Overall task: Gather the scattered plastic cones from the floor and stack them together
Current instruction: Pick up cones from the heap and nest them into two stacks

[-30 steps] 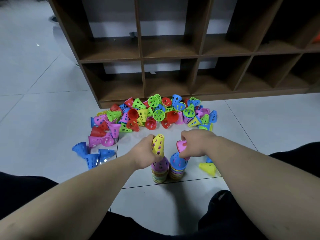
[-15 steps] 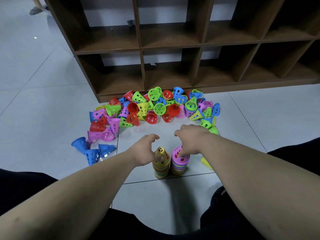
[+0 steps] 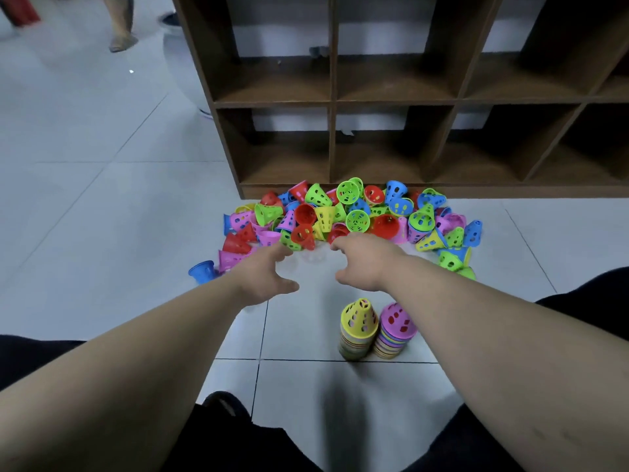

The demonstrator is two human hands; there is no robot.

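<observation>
While empty, left hand (image 3: 261, 278) and right hand (image 3: 365, 264) near cone pile (image 3: 357, 219).

Brown cubby shelf (image 3: 332, 103) on grey tiles (image 3: 85, 199)

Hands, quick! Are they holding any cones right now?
Left hand: open, holding nothing, close to the loose cones.
Right hand: open, holding nothing, fingertips at the pile's near edge.
</observation>
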